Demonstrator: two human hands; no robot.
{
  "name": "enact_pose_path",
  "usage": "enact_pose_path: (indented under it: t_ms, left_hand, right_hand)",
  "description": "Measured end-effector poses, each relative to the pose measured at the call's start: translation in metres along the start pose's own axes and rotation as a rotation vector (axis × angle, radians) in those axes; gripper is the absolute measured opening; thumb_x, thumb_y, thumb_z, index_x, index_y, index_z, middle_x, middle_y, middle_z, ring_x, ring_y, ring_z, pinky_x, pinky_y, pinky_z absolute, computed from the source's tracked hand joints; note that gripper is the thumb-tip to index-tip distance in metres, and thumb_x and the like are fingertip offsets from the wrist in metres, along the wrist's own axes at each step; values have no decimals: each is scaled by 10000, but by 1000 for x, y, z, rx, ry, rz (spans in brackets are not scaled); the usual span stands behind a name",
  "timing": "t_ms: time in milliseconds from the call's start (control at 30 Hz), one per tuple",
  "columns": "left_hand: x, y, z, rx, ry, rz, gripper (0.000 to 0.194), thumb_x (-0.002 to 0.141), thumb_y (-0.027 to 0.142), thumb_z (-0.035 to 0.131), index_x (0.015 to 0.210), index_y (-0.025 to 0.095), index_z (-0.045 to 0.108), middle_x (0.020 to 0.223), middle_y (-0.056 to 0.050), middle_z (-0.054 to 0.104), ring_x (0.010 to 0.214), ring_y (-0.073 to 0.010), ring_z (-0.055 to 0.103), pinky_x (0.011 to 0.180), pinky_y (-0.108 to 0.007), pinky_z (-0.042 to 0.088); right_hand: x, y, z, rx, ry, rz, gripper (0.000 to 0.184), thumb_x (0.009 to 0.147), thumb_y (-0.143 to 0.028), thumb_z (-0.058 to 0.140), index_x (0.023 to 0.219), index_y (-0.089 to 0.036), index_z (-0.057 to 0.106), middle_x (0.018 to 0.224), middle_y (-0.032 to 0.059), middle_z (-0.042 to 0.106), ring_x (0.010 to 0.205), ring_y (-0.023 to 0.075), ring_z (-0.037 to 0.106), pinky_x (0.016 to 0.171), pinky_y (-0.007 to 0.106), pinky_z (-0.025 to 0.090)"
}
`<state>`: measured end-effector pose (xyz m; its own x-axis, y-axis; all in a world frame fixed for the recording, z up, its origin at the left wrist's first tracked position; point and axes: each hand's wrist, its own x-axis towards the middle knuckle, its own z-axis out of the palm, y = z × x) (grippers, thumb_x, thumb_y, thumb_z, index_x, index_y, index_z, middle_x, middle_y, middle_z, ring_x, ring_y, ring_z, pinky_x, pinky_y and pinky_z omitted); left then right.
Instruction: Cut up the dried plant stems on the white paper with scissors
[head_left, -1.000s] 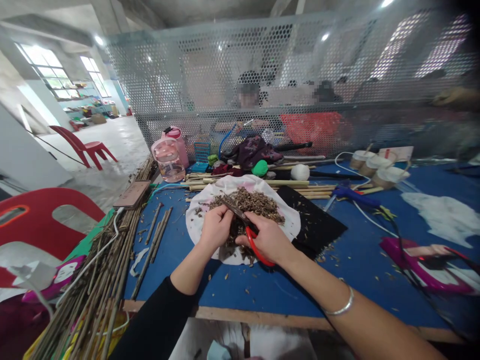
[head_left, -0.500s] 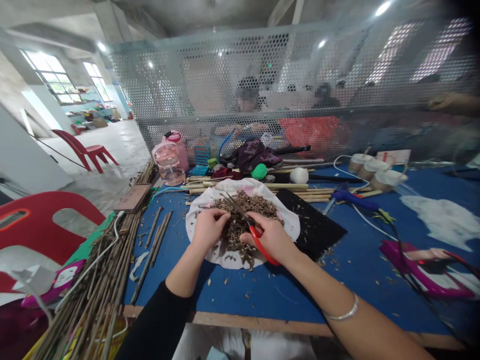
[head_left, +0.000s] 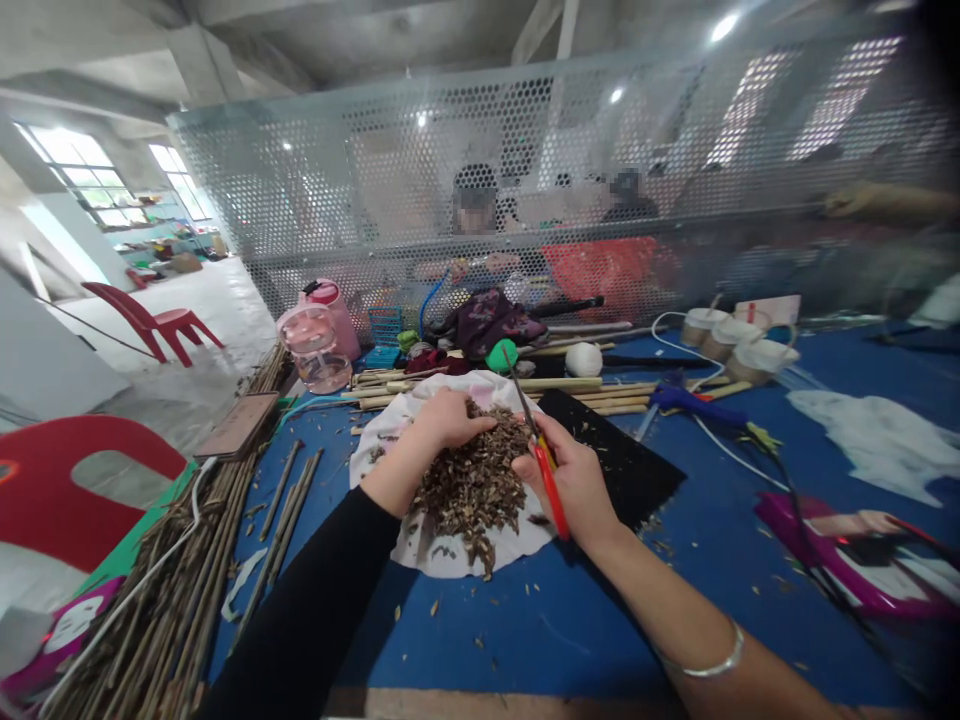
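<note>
A round white cloth (head_left: 536, 535) lies on the blue table and bears a heap of small brown dry pieces (head_left: 469, 490), their exact kind unclear. Over the far left part of the heap is my left hand (head_left: 444, 420), its thumb stretched out and apart from the fingers. The fingertips are partly hidden among the pieces, and I see nothing held. My right hand (head_left: 581, 480) grips red-handled scissors (head_left: 550, 485) at the cloth's right edge. Their blades look closed and point up and away from me, clear of the heap.
Bundled thin sticks (head_left: 195, 540) lie along the left side, with a power bank (head_left: 238, 425) on top. Behind the cloth are bamboo sticks (head_left: 622, 398), a green ball (head_left: 502, 355) and a pink bottle (head_left: 322, 350). A black sheet (head_left: 630, 470) and a blue glue gun (head_left: 697, 400) lie to the right.
My left hand has moved from the front of the heap to its far side, its thumb now apart. My right hand has drawn the scissors rightward, off the heap, blades tilted more upright.
</note>
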<state>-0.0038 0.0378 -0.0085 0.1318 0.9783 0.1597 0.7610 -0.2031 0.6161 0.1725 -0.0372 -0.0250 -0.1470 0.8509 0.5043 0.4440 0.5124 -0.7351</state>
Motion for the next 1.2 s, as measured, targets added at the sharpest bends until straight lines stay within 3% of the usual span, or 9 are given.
enact_pose_path:
  t_ms: [100, 167, 333, 467, 600, 700, 800, 1033, 1200]
  left_hand:
    - [18, -6, 15, 218, -190, 43, 263, 585, 402, 694, 723, 178, 694, 713, -80, 670, 684, -209, 588, 653, -266, 416]
    - [24, -12, 16, 229, -202, 92, 181, 606, 326, 685, 711, 179, 698, 683, -64, 667, 642, -194, 572, 628, -263, 406]
    - [15, -26, -13, 37, -156, 109, 164, 576, 310, 713, 669, 175, 706, 562, -15, 626, 566, -158, 525, 613, -257, 397]
    - [-10, -34, -34, -120, -44, 83, 232, 621, 317, 682, 806, 180, 712, 720, -20, 674, 673, -170, 574, 686, -275, 435]
    - [-42, -36, -20, -59, 294, 71, 291, 713, 214, 596, 991, 157, 660, 957, -78, 660, 898, -200, 581, 850, -326, 435]
    - [-63, -30, -6, 89, 212, 274, 370, 772, 131, 481, 1124, 160, 590, 1111, -104, 588, 1043, -203, 526, 921, -332, 410]
    - [-75, -20, -3, 181, 172, 315, 422, 804, 192, 467, 1220, 141, 516, 1177, -134, 538, 1101, -234, 487, 950, -368, 390]
    - [-85, -15, 0, -194, 438, 44, 239, 831, 294, 486, 913, 185, 682, 956, -64, 676, 923, -180, 593, 881, -305, 426]
    - [-88, -17, 4, -656, 452, -197, 311, 713, 335, 642, 974, 165, 637, 774, -25, 687, 716, -133, 615, 687, -245, 454]
  right_hand:
    - [1, -1, -3, 9, 18, 12, 532, 744, -495, 586, 1157, -164, 527, 692, 2, 568, 537, 121, 481, 542, 226, 448]
    - [1, -2, -4, 11, 11, 16, 524, 750, -497, 579, 1161, -176, 526, 668, -9, 548, 526, 114, 466, 521, 217, 436]
    - [1, -5, -2, -23, 6, 19, 544, 743, -527, 568, 1135, -150, 528, 638, -12, 534, 532, 120, 460, 532, 229, 436]
    - [1, -7, 0, -32, 17, 6, 548, 744, -543, 558, 1122, -147, 535, 678, 8, 563, 587, 139, 492, 577, 244, 450]
    - [1, -5, 4, -20, -18, 15, 554, 744, -530, 568, 1125, -128, 542, 705, 19, 584, 602, 142, 507, 602, 249, 456]
    - [1, -4, 7, -13, -39, 29, 567, 732, -533, 579, 1128, -128, 545, 715, 25, 594, 634, 155, 530, 636, 259, 465]
    - [1, -3, 8, -7, -48, 50, 597, 724, -541, 583, 1140, -114, 540, 714, 31, 594, 643, 160, 542, 649, 267, 474]
    - [0, -4, 9, -45, -63, 35, 594, 733, -535, 575, 1135, -99, 547, 740, 54, 618, 633, 163, 551, 624, 262, 477]
    - [-3, -3, 12, -105, -156, 10, 582, 729, -529, 589, 1141, -120, 546, 643, 10, 566, 570, 145, 505, 578, 258, 460]
